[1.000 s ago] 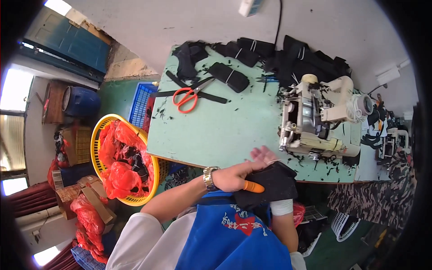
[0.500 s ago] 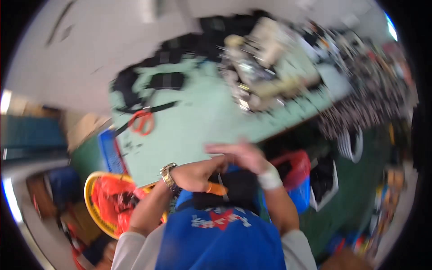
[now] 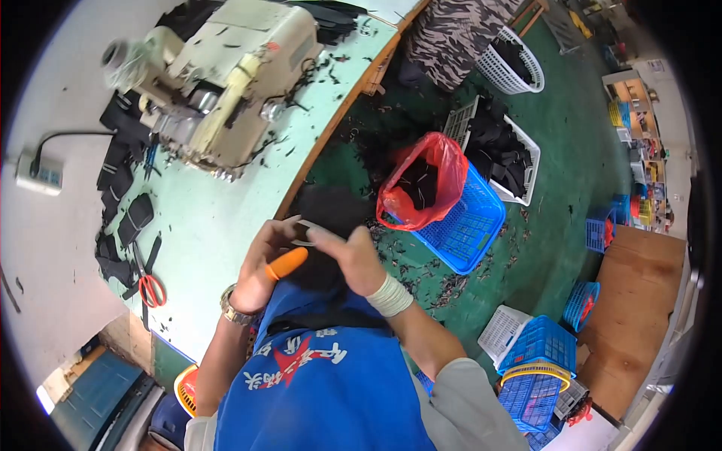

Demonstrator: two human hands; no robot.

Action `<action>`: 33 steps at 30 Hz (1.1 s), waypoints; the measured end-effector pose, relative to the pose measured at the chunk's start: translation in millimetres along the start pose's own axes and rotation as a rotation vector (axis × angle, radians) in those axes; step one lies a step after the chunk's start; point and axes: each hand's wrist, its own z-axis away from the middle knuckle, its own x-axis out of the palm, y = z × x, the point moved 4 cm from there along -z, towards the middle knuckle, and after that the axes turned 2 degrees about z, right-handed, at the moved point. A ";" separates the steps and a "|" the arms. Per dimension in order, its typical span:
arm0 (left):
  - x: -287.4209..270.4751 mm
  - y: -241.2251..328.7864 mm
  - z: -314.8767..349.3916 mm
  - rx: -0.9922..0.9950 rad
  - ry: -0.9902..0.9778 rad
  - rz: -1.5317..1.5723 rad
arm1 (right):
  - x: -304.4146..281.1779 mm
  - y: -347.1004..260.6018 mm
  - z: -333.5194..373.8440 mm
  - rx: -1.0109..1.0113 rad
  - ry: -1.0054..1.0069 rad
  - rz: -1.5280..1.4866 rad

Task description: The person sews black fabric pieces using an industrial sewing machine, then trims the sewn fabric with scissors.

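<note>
1. While the left grip (image 3: pixel 259 274) pinches black cloth (image 3: pixel 322 272) under its thumb, a white band (image 3: pixel 313 225) spans to the right grip (image 3: pixel 359 263).
2. Right grip's closure: cannot tell.
3. Desk (image 3: pixel 207 233): left of both grips.

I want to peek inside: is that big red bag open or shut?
Open: the red bag has its mouth spread wide, and black stuff shows inside.

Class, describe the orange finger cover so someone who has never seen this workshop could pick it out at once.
Start at the person's blue apron with the red print, low in the picture, then go up past the wristwatch to the left hand. On that hand, pointing toward the right hand, is the finger cover: a bright-orange sleeve, while the other fingers in view look bare.
</note>
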 end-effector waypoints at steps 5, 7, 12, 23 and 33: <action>4.7 -13.4 -33.4 -0.094 0.089 -0.406 | -148.2 152.2 -13.3 0.507 0.661 -0.770; -17.4 -25.9 -21.8 -0.188 0.112 -0.505 | -186.9 236.8 18.3 0.902 0.799 -0.467; -107.8 -35.4 76.2 -0.428 0.479 -0.745 | -186.1 366.2 93.0 1.036 0.138 0.395; -369.1 68.8 145.7 -0.015 1.083 -1.357 | -101.3 263.2 -6.0 0.936 0.120 0.193; -495.1 127.7 -36.6 -0.006 1.056 -1.586 | 40.9 117.1 -22.4 0.436 -0.066 0.773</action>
